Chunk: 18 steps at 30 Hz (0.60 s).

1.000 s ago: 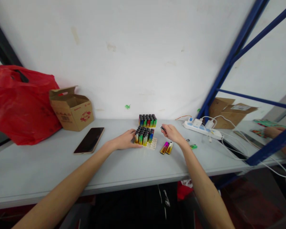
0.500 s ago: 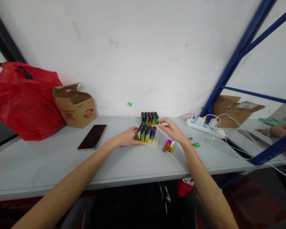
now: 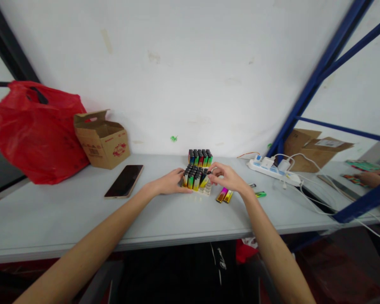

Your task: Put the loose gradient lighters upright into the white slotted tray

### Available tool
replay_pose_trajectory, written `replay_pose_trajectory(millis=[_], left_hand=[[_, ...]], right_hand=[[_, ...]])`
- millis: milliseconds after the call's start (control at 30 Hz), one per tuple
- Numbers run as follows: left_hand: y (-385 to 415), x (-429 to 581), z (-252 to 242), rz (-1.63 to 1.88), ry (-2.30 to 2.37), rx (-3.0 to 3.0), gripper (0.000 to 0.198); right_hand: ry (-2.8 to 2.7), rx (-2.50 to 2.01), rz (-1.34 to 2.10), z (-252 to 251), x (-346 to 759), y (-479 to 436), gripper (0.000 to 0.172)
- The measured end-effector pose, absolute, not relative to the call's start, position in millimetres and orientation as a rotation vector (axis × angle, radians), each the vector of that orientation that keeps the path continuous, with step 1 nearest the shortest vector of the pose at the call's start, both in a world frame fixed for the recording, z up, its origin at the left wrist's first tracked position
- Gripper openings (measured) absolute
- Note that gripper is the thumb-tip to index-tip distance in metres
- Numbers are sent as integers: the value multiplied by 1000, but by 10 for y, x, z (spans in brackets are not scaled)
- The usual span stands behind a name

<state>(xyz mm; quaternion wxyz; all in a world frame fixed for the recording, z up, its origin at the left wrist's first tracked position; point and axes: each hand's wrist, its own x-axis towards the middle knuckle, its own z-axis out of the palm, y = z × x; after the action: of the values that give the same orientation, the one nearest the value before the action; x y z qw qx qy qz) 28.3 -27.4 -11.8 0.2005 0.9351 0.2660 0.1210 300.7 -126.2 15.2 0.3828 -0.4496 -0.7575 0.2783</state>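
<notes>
A pale tray (image 3: 205,191) on the table holds rows of upright lighters (image 3: 190,181) with black tops and bright, shiny bodies. My left hand (image 3: 171,182) grips the tray's left side, thumb along the front and fingers curled behind. At the tray's right part, my right hand (image 3: 226,176) pinches the top end of a yellow lighter (image 3: 204,182) that leans over the slots. Several empty slots show at the front right of the tray. Behind it stands a second block of lighters (image 3: 200,157). Loose lighters (image 3: 222,195) lie beneath and beside my right hand.
A phone (image 3: 124,181) lies left of the tray, near an open cardboard box (image 3: 106,145) and a red plastic bag (image 3: 38,135). To the right are a power strip (image 3: 274,172) with cables, a blue frame post (image 3: 316,84), and another person's hand (image 3: 369,177).
My right hand has come down and slightly left to the tray's right part, where a lighter now leans in its fingers. My left hand keeps its place at the tray. The view has shifted slightly.
</notes>
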Motion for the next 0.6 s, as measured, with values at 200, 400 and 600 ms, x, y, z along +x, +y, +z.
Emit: replay_pose_trajectory(millis=[200, 400, 600], left_hand=[[-278, 282, -109, 332, 730, 2614, 63], [-273, 285, -109, 350, 706, 2616, 66], [-241, 277, -146, 355, 707, 2638, 67]], right_hand=[[-1979, -1170, 660, 140, 3006, -1252, 29], [-1933, -1174, 689, 135, 3001, -1227, 39], [-1991, -1252, 585, 105, 2992, -1196, 43]])
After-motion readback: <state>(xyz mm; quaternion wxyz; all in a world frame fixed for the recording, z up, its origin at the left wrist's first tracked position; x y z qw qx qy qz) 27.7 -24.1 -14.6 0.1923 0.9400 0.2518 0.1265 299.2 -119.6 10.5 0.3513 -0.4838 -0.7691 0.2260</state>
